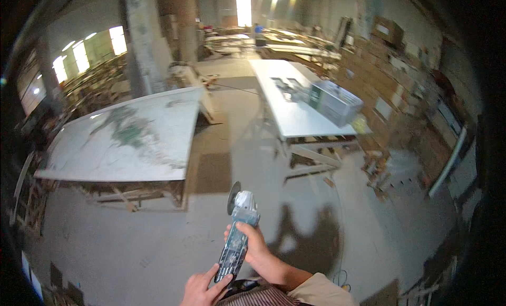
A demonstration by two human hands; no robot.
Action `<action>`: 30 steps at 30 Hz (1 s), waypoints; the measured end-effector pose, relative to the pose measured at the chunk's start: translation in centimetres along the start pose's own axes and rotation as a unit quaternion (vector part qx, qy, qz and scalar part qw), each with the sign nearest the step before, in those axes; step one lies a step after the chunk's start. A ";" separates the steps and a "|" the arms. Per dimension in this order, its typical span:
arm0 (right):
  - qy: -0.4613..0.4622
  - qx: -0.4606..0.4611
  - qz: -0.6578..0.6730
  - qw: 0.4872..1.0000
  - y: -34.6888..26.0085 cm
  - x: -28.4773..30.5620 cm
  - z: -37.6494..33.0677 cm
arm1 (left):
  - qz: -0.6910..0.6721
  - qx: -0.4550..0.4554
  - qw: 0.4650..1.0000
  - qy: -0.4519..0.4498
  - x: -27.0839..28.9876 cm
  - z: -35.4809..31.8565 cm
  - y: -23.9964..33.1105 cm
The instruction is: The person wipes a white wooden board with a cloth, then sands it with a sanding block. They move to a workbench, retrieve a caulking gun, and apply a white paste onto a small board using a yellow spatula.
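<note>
An angle grinder [231, 257] with a blue-green and black body is held in front of me, its grey metal head pointing away. The dark round disc [232, 199] stands on edge at the head's left side. My right hand [256, 244] is wrapped around the grinder's body just behind the head, with the thumb on top. At the tail end, my left hand [201, 288] grips the casing between thumb and fingers. Both hands are closed on the tool, which hangs above the grey floor, apart from the tables.
At left stands a table [168, 153] with a white, green-smeared top. A white-topped trestle table [295, 119] to the right bears a box [334, 103] and small items. Stacked cardboard boxes [379, 79] line the right side. A cable [342, 278] lies on the floor lower right.
</note>
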State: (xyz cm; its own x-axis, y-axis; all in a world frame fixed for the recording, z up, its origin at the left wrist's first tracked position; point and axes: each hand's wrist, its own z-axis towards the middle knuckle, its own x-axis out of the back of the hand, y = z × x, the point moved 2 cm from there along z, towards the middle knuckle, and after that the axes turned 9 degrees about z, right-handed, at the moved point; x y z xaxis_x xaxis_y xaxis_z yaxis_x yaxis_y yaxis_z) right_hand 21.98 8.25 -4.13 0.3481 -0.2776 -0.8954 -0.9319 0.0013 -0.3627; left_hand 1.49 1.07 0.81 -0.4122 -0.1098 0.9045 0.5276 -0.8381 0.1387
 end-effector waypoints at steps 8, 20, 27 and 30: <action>0.142 0.267 0.080 0.950 0.6 -1.1 -4.2 | -0.122 -0.294 0.947 -0.044 0.6 5.0 -8.9; 0.241 0.539 0.064 0.804 -9.6 1.0 -11.1 | -0.573 -0.078 0.513 -0.634 -12.8 20.7 -0.6; 0.268 0.497 -0.067 0.822 -24.1 4.6 -7.0 | -0.718 -0.047 0.212 -0.661 -21.6 32.0 8.4; 0.257 0.496 -0.070 0.827 -30.8 7.8 -5.2 | -0.716 -0.050 0.228 -0.658 -24.4 37.5 11.9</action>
State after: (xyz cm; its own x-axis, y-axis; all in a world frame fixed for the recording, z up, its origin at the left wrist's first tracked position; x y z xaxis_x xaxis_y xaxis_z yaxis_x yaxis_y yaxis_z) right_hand 52.83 1.07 1.38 0.1187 -0.7126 -0.6914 -0.2555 0.6510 -0.7148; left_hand 45.62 13.83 -4.46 0.5056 0.5154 -0.6919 0.5052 0.4732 0.7217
